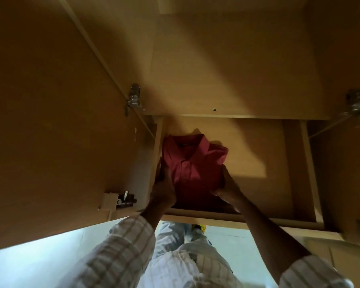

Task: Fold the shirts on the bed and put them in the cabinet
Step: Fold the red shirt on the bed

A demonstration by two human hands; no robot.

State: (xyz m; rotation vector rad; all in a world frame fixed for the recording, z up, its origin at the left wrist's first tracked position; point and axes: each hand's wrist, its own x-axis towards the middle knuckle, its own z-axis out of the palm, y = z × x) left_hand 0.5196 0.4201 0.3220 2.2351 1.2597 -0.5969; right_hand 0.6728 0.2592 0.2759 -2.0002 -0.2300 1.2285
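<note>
Red shirt (192, 163) folded on wooden cabinet shelf (258, 146), both hands' fingers (164, 173) gripping it

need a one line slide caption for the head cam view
Both hands, left and right, set a folded red collared shirt onto a shelf of the open wooden cabinet.

We reach both arms forward and down, forearms bare below our rolled-up pale checked sleeves (121, 252). Our left hand (163, 190) sits at the left edge of the folded red collared shirt (192, 163), fingers (164, 169) lying forward along its side, thumb not clearly visible. Our right hand (227, 187) is at the shirt's right edge, fingers pointing forward and curled round the fabric, holding it. The two wrists stand apart, the shirt between them, and our right forearm (272, 231) runs in more steeply from the lower right.
</note>
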